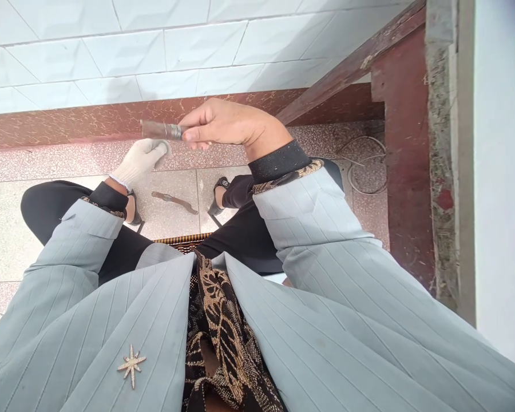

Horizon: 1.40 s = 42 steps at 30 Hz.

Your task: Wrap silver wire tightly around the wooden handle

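Observation:
My right hand (223, 127) is bare and closed around one end of a brown, flat-ended tool (155, 130) with metal wire wound round its middle. The tool points left, held nearly level; its kind is unclear. Just below its free end is my left hand (139, 160), in a white knitted glove, fingers curled in; what they hold, if anything, is hidden. I cannot tell whether the glove touches the tool. On the floor between my feet lies a thin brown knife-like tool (175, 201) with a curved end and a binding along it.
A white tiled wall (206, 43) with a reddish-brown skirting (81, 129) stands ahead. At right are a slanting wooden bar (347, 63) and a red-brown wooden post (407, 154). A coil of pale cable (367, 166) lies on the floor beside it. A woven seat edge (182, 240) shows below me.

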Motion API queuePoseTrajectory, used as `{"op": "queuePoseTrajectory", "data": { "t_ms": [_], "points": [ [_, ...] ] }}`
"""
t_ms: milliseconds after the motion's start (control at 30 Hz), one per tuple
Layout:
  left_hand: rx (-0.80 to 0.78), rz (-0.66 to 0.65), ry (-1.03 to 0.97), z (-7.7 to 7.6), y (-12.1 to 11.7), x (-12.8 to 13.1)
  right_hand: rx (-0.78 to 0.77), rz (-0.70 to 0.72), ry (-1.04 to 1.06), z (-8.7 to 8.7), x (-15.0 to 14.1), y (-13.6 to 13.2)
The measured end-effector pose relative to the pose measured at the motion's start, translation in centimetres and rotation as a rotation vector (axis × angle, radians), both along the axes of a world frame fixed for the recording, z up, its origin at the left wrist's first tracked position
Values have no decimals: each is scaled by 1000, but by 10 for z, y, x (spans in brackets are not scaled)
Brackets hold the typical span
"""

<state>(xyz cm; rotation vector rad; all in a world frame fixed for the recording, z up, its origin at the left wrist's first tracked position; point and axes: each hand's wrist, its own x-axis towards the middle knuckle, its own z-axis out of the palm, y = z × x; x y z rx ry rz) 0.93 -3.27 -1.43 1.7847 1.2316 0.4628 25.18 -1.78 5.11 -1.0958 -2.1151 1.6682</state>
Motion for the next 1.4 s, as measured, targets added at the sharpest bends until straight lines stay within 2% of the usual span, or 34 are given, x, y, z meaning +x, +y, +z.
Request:
{"op": "queuePoseTrajectory", "data": {
  "t_ms": [100, 167, 267, 367, 500, 567, 633, 700, 767, 833, 933, 1033, 1067, 1167, 1233, 1333, 1400],
  "points": [
    [-171, -137, 19, -10, -9, 13, 0, -271, 16, -4, -2, -2],
    [-217, -161, 36, -14, -14, 19, 14, -320, -9, -8, -4, -3],
    [-208, -179, 79, -15, -18, 24, 83, -313, -72, -13, -6, 2],
    [-100, -235, 207, -6, -19, 24, 151, -309, -203, -18, -7, 10],
    [95, -365, 368, 22, -19, 20, 267, -356, -426, -23, -10, 16],
    [178, -378, 423, 40, -13, 14, 302, -240, -520, -20, -9, 16],
    [243, -325, 411, 57, -3, 6, 235, 2, -532, -14, -5, 14],
    [262, -273, 343, 71, 9, -1, 103, 247, -428, -6, 3, 12],
    [222, -269, 259, 78, 22, -5, 24, 363, -259, 3, 12, 12],
    [138, -312, 190, 77, 31, -6, 21, 383, -113, 9, 22, 13],
    [-12, -389, 92, 63, 35, -1, 34, 386, 50, 13, 30, 16],
    [-77, -436, -47, 43, 30, 8, 55, 253, 149, 12, 30, 19],
    [-49, -371, -36, 38, 27, 11, 63, 189, 150, 12, 29, 21],
    [-86, -428, 73, 27, 18, 19, 73, 32, 51, 12, 25, 25],
    [-87, -384, 166, 24, 13, 22, 96, -72, -68, 13, 23, 26],
    [1, -346, 372, 26, 9, 23, 230, -211, -381, 14, 16, 27],
    [87, -329, 504, 30, 10, 21, 324, -195, -626, 14, 10, 26]
  ]
}}
